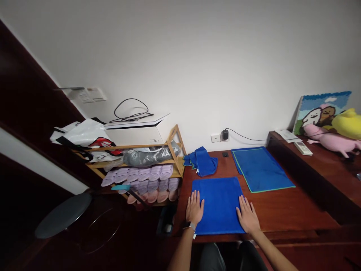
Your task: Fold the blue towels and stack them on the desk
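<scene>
A blue cloth (218, 205) lies spread flat near the front edge of the wooden desk (276, 210). On its left edge my left hand (195, 209) rests, fingers stretched out and a watch at the wrist. My right hand (248, 216) lies flat along the right edge, its fingers apart. Behind the cloth, to the left, is a crumpled pile of blue cloths (205, 162). Further right, more blue cloths with green edging (263, 171) lie flat, one overlapping another.
Left of the desk stands a wooden rack (176, 162) with slippers (143, 173) and a white box (135, 135) on top. A round stool (64, 216) is at far left. A raised shelf on the right holds a remote (303, 148) and a pink plush toy (332, 140).
</scene>
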### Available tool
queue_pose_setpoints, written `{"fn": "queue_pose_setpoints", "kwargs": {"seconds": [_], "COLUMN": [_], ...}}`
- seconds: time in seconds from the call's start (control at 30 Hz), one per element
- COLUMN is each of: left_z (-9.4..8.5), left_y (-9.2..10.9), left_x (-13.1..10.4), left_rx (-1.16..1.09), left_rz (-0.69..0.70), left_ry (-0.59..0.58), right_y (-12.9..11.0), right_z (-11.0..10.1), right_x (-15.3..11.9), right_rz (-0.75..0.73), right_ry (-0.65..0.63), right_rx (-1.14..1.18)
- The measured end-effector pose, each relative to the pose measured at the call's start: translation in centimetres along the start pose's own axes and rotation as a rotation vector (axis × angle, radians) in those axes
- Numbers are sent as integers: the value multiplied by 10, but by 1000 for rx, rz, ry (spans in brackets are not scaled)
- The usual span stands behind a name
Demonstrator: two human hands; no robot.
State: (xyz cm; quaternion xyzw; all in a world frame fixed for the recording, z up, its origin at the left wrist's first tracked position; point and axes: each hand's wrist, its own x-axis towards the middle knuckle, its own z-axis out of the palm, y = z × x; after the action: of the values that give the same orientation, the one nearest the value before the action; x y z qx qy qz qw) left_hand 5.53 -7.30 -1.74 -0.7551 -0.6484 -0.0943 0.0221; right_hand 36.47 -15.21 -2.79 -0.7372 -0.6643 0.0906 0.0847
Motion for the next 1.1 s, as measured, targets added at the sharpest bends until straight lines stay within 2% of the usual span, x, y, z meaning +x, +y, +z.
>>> {"fn": "queue_pose_setpoints", "kwargs": {"seconds": [0.23,0.3,0.37,0.43,0.5,0.57,0.63,0.67,0.73,0.87,0.93,1.0,1.1], "left_z": [-11,-12,-11,-6,0,7,11,12,11,4,2,1,1], "left_y": [-2,8,34,76,124,164,179,176,148,51,14,-5,-8], "left_x": [4,4,1,-3,-8,-14,-20,-22,-26,-31,-29,-26,-20], "left_rx": [35,52,41,-13,-103,-182,-212,-212,-193,-86,-36,-10,-2], "left_rz": [13,30,106,239,365,419,420,407,352,157,94,72,76], "left_ry": [3,55,131,165,116,36,-10,-18,-23,-12,-1,8,13], "right_y": [-3,-3,-3,-2,-1,-1,0,1,2,3,2,1,-4], "right_z": [-6,-7,-7,-7,-7,-6,-5,-4,-2,3,3,1,-6], "right_x": [4,4,4,4,4,4,4,4,4,4,6,10,18], "right_rz": [2,-2,-10,-17,-18,-28,-41,-45,-40,-24,-20,-20,-8], "right_ry": [-10,-11,-11,-12,-15,-16,-15,-9,10,34,29,14,-23], "right_rx": [-4,7,31,50,54,44,31,28,30,31,16,0,-22]}}
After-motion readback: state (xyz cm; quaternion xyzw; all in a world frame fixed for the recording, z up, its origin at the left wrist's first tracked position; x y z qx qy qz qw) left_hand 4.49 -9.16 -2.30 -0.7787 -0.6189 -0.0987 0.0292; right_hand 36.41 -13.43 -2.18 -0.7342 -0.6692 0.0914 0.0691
